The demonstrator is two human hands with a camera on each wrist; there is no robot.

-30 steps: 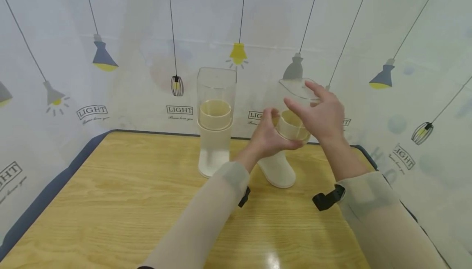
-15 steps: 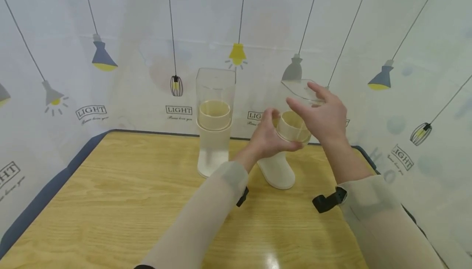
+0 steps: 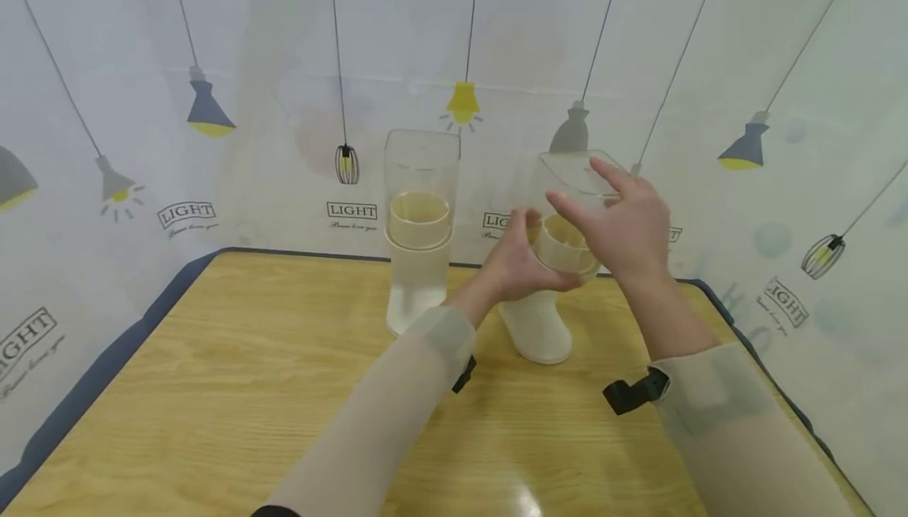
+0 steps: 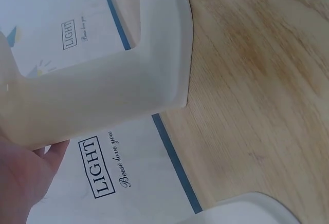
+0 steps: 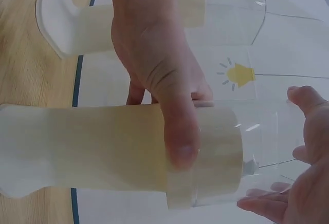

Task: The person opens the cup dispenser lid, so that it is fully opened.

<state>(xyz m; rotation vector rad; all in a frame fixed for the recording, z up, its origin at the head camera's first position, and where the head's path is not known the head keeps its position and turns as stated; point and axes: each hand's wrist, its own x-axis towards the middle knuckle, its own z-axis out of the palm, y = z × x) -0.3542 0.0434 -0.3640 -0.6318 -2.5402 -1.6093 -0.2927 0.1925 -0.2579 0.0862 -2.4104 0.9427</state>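
Observation:
Toward the back of the table stands a cream dispenser-like column (image 3: 537,332) with a flared base and a clear container (image 3: 567,178) on top. My left hand (image 3: 514,266) grips its collar, thumb across the front in the right wrist view and fingers behind. Higher up, my right hand (image 3: 630,225) holds the clear container (image 5: 267,147) between spread thumb and fingers. The left wrist view shows the cream column (image 4: 97,100) and part of my left hand (image 4: 23,178). A matching column (image 3: 418,284) with a clear top stands untouched to the left.
A wooden table (image 3: 213,391) with a dark blue edge lies beneath. Right behind it hangs a pale curtain (image 3: 284,68) printed with lamps and the word LIGHT. Black straps with small mounts (image 3: 634,392) sit at my wrists.
The head view shifts slightly. Both hands keep nearly the same places on the right-hand column and its clear container; the right-hand fingers have moved very little.

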